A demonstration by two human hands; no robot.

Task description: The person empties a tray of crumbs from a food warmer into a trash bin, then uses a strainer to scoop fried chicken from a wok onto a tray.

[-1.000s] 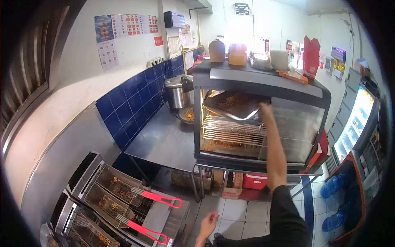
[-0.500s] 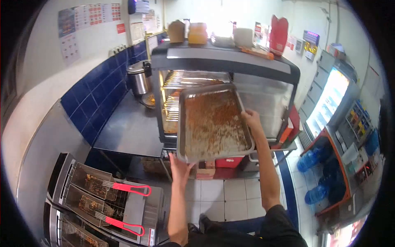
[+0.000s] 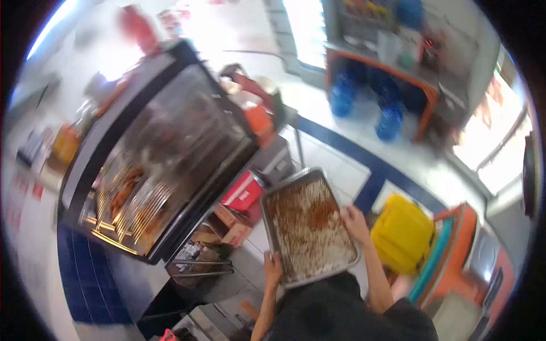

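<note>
tray (image 3: pixel 307 260) — metal, oblong, rounded corners — held tilted in front of the person's dark shirt (image 3: pixel 327 310), between both hands. pale bottom smeared with reddish-brown residue, thickest toward the upper part and right of middle.

left hand (image 3: pixel 273 267): fingers curled on the tray's left rim, near the lower corner. right hand (image 3: pixel 355 224): fingers pinched on the right rim, higher up than the left.

tray well apart from the glass display case (image 3: pixel 185 133), which stands to the left; inside it, wire racks (image 3: pixel 151 204) with browned food (image 3: pixel 124 193) on them, lit along the lower edge. below the case, a red box (image 3: pixel 243 190), just beside the tray's upper left side as seen from above.

right of the right hand, near it: a yellow container (image 3: pixel 402 233). farther off, blue water bottles (image 3: pixel 389 120) on the tiled floor (image 3: pixel 330 152) — edges blurred.
</note>
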